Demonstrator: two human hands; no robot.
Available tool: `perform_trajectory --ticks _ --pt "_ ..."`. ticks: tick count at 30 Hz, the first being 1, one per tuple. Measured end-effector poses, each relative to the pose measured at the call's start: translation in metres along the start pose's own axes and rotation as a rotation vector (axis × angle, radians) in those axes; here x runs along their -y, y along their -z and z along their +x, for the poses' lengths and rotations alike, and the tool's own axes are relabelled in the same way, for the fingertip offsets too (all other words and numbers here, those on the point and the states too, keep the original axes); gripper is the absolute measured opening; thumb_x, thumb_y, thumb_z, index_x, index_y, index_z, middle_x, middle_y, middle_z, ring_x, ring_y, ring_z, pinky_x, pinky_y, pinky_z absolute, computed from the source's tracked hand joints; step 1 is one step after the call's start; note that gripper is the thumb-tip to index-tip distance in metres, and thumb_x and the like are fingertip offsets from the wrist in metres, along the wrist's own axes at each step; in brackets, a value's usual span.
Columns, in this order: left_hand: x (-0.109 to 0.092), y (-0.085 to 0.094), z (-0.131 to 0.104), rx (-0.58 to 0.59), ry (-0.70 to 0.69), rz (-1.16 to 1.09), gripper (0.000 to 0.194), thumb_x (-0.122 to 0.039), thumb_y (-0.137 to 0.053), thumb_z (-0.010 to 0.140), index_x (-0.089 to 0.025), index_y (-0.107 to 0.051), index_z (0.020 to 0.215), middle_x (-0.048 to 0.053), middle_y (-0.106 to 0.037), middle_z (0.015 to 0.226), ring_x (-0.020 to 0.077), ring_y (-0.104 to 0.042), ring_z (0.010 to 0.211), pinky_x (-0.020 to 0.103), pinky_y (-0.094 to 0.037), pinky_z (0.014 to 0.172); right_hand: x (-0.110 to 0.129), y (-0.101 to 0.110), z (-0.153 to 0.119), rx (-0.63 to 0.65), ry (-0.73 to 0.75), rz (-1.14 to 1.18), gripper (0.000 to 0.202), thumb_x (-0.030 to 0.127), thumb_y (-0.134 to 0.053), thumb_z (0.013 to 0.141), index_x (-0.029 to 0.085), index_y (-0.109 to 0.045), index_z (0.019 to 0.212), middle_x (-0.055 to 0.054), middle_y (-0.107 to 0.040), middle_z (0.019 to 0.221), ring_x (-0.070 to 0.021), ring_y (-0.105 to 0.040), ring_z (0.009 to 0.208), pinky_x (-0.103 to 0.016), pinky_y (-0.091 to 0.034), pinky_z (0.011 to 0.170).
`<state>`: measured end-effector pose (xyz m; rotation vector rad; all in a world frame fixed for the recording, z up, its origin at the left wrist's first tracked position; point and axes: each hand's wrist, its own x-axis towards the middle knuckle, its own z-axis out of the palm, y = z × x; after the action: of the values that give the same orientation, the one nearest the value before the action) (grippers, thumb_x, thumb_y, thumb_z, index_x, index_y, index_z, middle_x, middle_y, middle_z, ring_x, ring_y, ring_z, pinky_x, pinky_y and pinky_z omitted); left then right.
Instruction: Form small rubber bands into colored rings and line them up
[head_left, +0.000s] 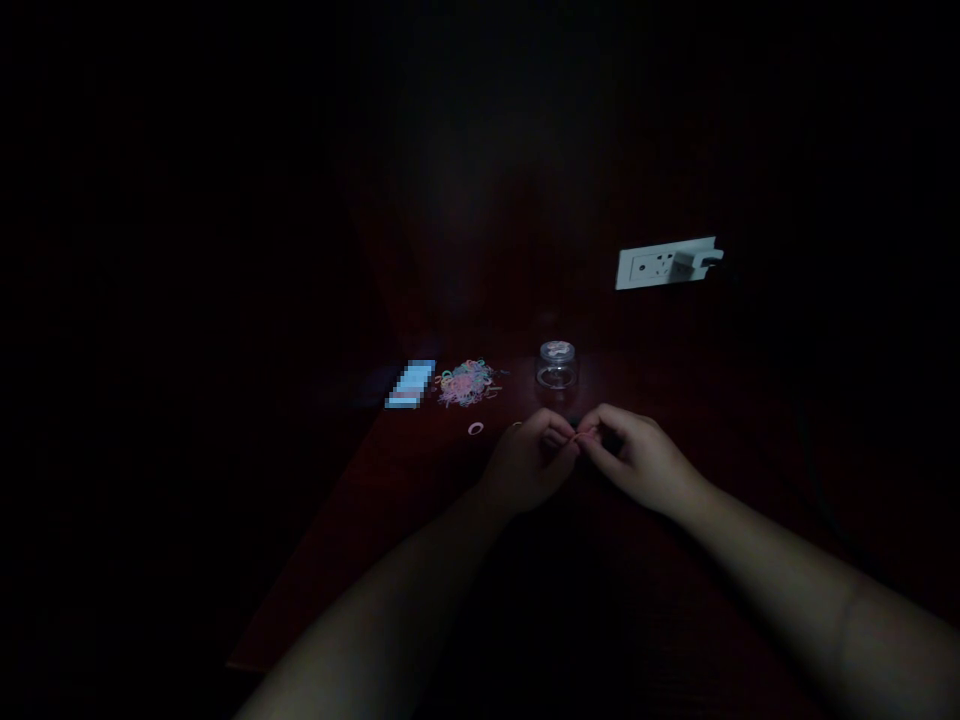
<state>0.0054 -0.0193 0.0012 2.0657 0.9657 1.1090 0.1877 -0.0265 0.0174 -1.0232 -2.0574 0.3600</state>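
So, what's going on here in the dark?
A person's left hand and right hand meet above a dark red table, pinching a small pinkish piece between their fingertips; it's too dim to make out exactly. Beyond the hands, a pile of colourful bands lies right of a glowing, pixelated rectangle. A clear jar stands right of the pile.

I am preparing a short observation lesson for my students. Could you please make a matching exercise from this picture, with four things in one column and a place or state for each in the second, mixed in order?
1. Jar
2. Bands
3. Socket
4. Left hand

A. White, with a plug in it
B. Pinching a small pink thing together with the right hand
C. Heaped beside a bright screen
D. Transparent, standing on the table

Pairs: 1-D, 2-C, 3-A, 4-B
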Motion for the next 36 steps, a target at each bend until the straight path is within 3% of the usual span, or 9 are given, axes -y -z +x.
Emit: perform_trajectory --ticks 22,36 --pt "0.0004 0.0046 0.0013 -0.054 0.046 0.014 0.007 -0.026 -0.055 0.089 -0.019 -0.056 0.088 0.000 -0.066 0.082 0.0122 -0.061 0.073 0.024 -0.047 0.067 -0.0031 -0.0005 -0.0015 0.037 0.038 0.020 0.011 0.025 -0.054 0.091 0.020 -0.060 0.083 -0.001 -0.059 0.074 -0.0146 -0.056 0.068 -0.027 -0.045 0.063" --pt "0.0032 0.0037 0.0018 0.036 0.021 0.066 0.011 -0.029 -0.057 0.088 -0.018 -0.058 0.088 0.001 -0.067 0.080 0.0126 -0.063 0.072 0.024 -0.049 0.066 -0.0011 -0.0016 -0.0010 0.016 0.033 -0.009 0.010 0.024 -0.054 0.090 0.020 -0.060 0.083 -0.001 -0.061 0.074 -0.0153 -0.058 0.068 -0.027 -0.047 0.062"
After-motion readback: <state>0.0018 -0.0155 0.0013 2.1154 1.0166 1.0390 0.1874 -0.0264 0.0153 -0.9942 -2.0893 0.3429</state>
